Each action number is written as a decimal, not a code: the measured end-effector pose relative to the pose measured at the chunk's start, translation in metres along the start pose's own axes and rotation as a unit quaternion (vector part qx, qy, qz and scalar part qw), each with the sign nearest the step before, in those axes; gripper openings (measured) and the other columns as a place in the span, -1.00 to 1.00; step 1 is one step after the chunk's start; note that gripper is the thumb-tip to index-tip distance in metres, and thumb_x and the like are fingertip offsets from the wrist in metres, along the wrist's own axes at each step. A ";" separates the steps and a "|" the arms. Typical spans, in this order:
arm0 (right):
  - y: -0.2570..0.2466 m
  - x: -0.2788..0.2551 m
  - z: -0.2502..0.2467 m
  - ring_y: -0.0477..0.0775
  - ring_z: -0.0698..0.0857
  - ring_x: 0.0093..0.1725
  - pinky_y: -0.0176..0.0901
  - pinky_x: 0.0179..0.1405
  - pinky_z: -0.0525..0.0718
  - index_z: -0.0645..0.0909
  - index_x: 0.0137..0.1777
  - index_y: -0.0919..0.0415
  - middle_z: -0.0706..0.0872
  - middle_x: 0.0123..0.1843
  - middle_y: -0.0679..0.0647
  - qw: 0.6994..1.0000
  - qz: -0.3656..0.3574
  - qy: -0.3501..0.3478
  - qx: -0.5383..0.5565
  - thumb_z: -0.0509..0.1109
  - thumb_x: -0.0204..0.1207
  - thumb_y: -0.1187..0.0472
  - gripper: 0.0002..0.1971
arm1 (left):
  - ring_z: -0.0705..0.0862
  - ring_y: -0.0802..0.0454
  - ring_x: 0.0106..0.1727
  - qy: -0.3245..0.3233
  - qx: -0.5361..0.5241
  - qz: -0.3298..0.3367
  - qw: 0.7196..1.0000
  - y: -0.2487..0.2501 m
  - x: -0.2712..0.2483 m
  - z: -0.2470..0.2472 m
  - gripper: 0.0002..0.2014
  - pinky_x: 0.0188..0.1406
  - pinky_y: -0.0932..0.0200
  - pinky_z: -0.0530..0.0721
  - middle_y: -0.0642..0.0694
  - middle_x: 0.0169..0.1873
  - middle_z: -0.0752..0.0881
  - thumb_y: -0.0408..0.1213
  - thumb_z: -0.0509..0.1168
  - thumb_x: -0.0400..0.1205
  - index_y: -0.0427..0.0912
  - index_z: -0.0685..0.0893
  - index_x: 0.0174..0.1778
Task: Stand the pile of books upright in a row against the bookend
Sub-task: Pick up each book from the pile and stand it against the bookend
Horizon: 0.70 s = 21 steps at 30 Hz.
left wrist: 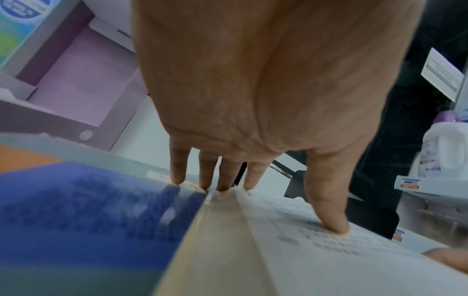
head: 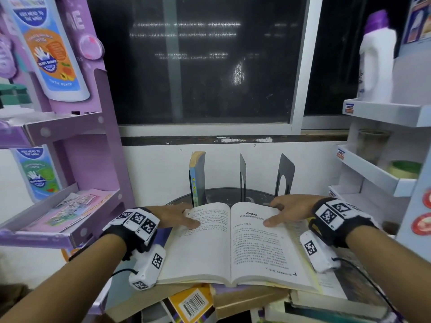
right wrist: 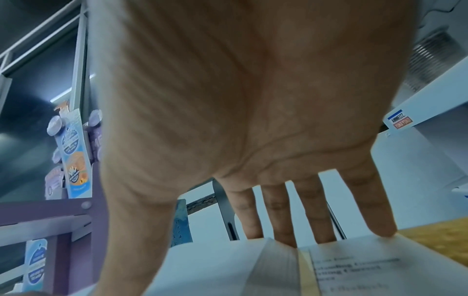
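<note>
- Two hands frame the open book (head: 231,243) in the head view: the left hand (head: 173,216) has its thumb on the left page and its fingers at the far left corner, and the right hand (head: 289,212) mirrors it on the right page. The open book lies face up on top of the pile of books (head: 233,301), near the person. Behind it, one blue book (head: 197,179) already stands upright, with a dark bookend (head: 242,176) and a second bookend (head: 285,174) to its right on the round table (head: 221,194).
- From the left wrist, the fingers (left wrist: 206,170) reach nearly straight down over the far edge of the pages and the blue cover, while the thumb presses the printed page; it is a loose pinch on the left half.
- From the right wrist, four spread fingers (right wrist: 281,216) touch the far edge of the page block; how firmly they grip I cannot tell.
- To do this step well, I judge both halves should be folded shut together before lifting, so no pages crease, then the open book carried spine-out to stand flush beside the blue book, without knocking it over.
</note>
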State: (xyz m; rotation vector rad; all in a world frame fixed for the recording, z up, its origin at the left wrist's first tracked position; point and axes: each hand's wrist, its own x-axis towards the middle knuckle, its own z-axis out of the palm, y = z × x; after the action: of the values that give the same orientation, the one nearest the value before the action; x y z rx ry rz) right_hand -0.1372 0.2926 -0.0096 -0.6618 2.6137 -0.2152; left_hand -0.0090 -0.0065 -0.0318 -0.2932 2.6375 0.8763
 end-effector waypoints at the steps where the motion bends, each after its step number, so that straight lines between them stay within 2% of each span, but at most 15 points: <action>1: 0.000 0.000 0.000 -0.10 0.61 0.22 -0.01 0.40 0.50 0.56 0.25 -0.07 0.64 0.21 -0.19 1.000 0.000 0.002 -0.002 0.49 0.19 -0.44 -0.31 | 0.36 0.08 0.45 -0.002 -0.009 0.003 1.000 0.000 0.001 -0.001 -0.19 0.50 0.21 0.24 0.00 0.53 0.36 0.06 0.40 0.57 -0.08 0.16 0.64; 2: 0.000 0.000 0.000 -0.11 0.61 0.19 -0.02 0.38 0.52 0.57 0.22 -0.06 0.65 0.18 -0.19 1.000 -0.001 0.004 -0.004 0.50 0.21 -0.42 -0.35 | 0.36 0.10 0.40 -0.003 -0.016 0.001 1.000 0.000 0.002 -0.002 -0.24 0.45 0.25 0.25 -0.02 0.50 0.38 -0.04 0.39 0.60 -0.11 0.16 0.64; 4: -0.001 0.000 0.000 -0.12 0.62 0.15 -0.06 0.34 0.54 0.58 0.17 -0.04 0.66 0.14 -0.18 1.000 -0.005 0.009 0.000 0.52 0.22 -0.39 -0.38 | 0.36 0.12 0.34 0.013 -0.005 0.005 1.000 -0.001 0.004 -0.005 -0.28 0.39 0.26 0.27 0.03 0.37 0.40 -0.10 0.40 0.60 -0.10 0.20 0.62; 6: -0.004 -0.001 -0.001 -0.13 0.61 0.13 -0.14 0.26 0.55 0.56 0.16 -0.01 0.65 0.11 -0.17 1.000 -0.011 0.012 0.005 0.55 0.22 -0.35 -0.38 | 0.36 0.12 0.31 0.023 0.024 0.007 0.999 0.000 0.003 -0.007 -0.30 0.37 0.24 0.28 0.07 0.28 0.37 -0.08 0.42 0.58 -0.07 0.28 0.59; 8: -0.007 -0.001 -0.003 -0.12 0.62 0.08 -0.20 0.12 0.58 0.53 0.16 0.02 0.66 0.09 -0.15 1.000 -0.022 0.017 0.009 0.59 0.22 -0.29 -0.38 | 0.39 0.08 0.33 0.026 0.077 0.002 0.997 0.001 0.002 -0.009 -0.34 0.44 0.17 0.30 0.03 0.28 0.39 0.00 0.44 0.54 -0.02 0.36 0.54; 10: -0.009 -0.001 -0.005 -0.03 0.69 0.07 -0.09 0.10 0.67 0.51 0.15 0.08 0.70 0.08 -0.06 0.999 -0.031 0.022 0.013 0.65 0.19 -0.23 -0.36 | 0.43 0.01 0.37 0.038 0.100 -0.004 0.994 -0.001 0.002 -0.011 -0.38 0.50 0.05 0.36 -0.02 0.29 0.39 0.08 0.48 0.47 0.04 0.44 0.41; 12: -0.012 -0.001 -0.006 0.10 0.74 0.09 0.10 0.14 0.71 0.47 0.13 0.09 0.72 0.07 0.01 0.999 -0.037 0.029 0.021 0.69 0.12 -0.20 -0.31 | 0.49 0.00 0.31 0.066 0.098 0.004 0.993 -0.003 0.004 -0.013 -0.44 0.43 0.01 0.47 0.00 0.22 0.41 0.10 0.54 0.39 0.10 0.44 0.21; 13: -0.013 -0.003 -0.007 0.08 0.73 0.08 0.09 0.13 0.71 0.45 0.13 0.08 0.71 0.06 0.00 0.998 -0.041 0.036 0.021 0.70 0.11 -0.18 -0.30 | 0.52 0.01 0.26 0.075 0.093 0.011 0.993 -0.003 0.003 -0.014 -0.45 0.35 0.02 0.54 0.01 0.18 0.43 0.08 0.57 0.37 0.10 0.44 0.14; 15: -0.016 -0.005 -0.009 -0.06 0.67 0.04 -0.11 0.03 0.65 0.42 0.14 0.06 0.67 0.04 -0.09 0.998 -0.046 0.052 0.009 0.70 0.12 -0.17 -0.30 | 0.62 0.01 0.16 0.074 0.041 0.031 0.996 -0.001 0.001 -0.016 -0.50 0.13 0.08 0.69 -0.01 0.14 0.55 -0.06 0.60 0.38 0.03 0.45 0.08; 17: -0.018 -0.007 -0.010 -0.13 0.62 0.00 -0.19 -0.07 0.60 0.40 0.16 0.04 0.64 0.01 -0.13 0.996 -0.049 0.069 0.005 0.70 0.12 -0.17 -0.28 | 0.71 0.01 0.11 0.061 -0.040 0.048 0.996 0.000 -0.003 -0.018 -0.50 -0.01 0.08 0.77 -0.06 0.09 0.69 -0.24 0.61 0.38 -0.02 0.46 0.08; 21: -0.018 -0.011 -0.013 -0.14 0.62 -0.07 -0.18 -0.19 0.62 0.40 0.12 0.01 0.64 -0.01 -0.12 0.992 -0.061 0.107 0.017 0.72 0.08 -0.13 -0.29 | 0.75 -0.15 0.08 0.094 -0.139 0.078 0.983 0.003 -0.014 -0.023 -0.51 -0.01 -0.16 0.78 -0.19 0.05 0.73 -0.47 0.59 0.36 -0.18 0.53 0.12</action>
State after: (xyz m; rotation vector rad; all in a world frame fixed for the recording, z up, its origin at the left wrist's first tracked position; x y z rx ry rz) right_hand -0.1264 0.2828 0.0108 -0.8282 2.7679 -0.3865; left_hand -0.0034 -0.0174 -0.0076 -0.2508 2.7372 1.3334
